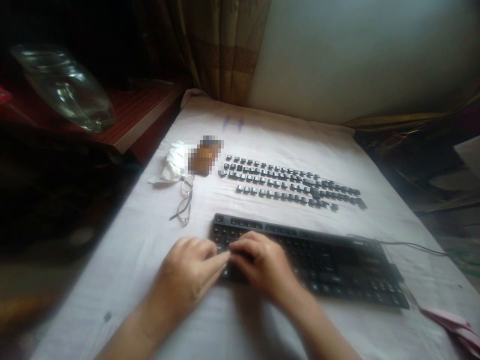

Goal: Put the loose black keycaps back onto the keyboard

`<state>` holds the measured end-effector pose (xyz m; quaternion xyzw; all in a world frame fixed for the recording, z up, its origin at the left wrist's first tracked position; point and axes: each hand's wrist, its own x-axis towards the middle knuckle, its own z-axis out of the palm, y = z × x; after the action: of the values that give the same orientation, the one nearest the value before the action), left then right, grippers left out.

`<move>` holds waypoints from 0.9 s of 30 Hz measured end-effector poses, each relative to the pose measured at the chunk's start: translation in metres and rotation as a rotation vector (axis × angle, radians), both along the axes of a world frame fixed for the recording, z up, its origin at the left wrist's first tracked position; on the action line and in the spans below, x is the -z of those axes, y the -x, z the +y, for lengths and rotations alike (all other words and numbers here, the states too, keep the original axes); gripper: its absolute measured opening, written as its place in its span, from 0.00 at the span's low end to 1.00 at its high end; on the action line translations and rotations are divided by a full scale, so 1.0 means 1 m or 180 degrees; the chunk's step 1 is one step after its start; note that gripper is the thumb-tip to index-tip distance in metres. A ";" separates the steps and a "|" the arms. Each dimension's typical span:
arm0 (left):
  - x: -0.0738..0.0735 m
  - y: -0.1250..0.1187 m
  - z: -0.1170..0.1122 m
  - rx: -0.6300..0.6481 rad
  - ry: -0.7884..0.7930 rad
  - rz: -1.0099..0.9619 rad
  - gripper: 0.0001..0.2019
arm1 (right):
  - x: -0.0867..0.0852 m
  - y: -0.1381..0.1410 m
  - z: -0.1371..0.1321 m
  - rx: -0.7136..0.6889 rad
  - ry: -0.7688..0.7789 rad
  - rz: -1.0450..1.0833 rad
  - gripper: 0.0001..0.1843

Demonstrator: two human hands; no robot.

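A black keyboard lies across the white cloth in front of me, its top keys in place and its right part dark and blurred. Over its left end, my left hand has its fingers curled and the thumb stretched towards the other hand. My right hand bends over the same keys, thumb and fingers drawn together, its fingertips meeting the left thumb. Whatever lies between the fingertips is hidden. Beyond the keyboard, loose black keycaps are laid out in several slanting rows.
Eyeglasses lie left of the keycaps, near a crumpled white tissue and a pixelated brown object. A cable runs right from the keyboard. Pink cloth lies at the right edge. A glass jar stands on a reddish shelf.
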<state>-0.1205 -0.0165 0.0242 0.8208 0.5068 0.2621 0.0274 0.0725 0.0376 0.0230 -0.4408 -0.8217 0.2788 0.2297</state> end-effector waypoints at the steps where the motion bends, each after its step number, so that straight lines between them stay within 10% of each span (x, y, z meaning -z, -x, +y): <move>1: 0.000 0.000 0.000 0.0002 0.0007 0.0014 0.12 | 0.000 0.000 0.000 -0.0001 0.0003 0.0034 0.09; 27: -0.001 -0.004 -0.002 -0.0056 0.0005 0.0159 0.13 | -0.001 0.004 0.004 0.0147 0.0394 -0.0076 0.08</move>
<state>-0.1168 -0.0185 0.0248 0.8226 0.5147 0.2414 0.0131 0.0686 0.0413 0.0244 -0.4764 -0.7952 0.3184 0.1985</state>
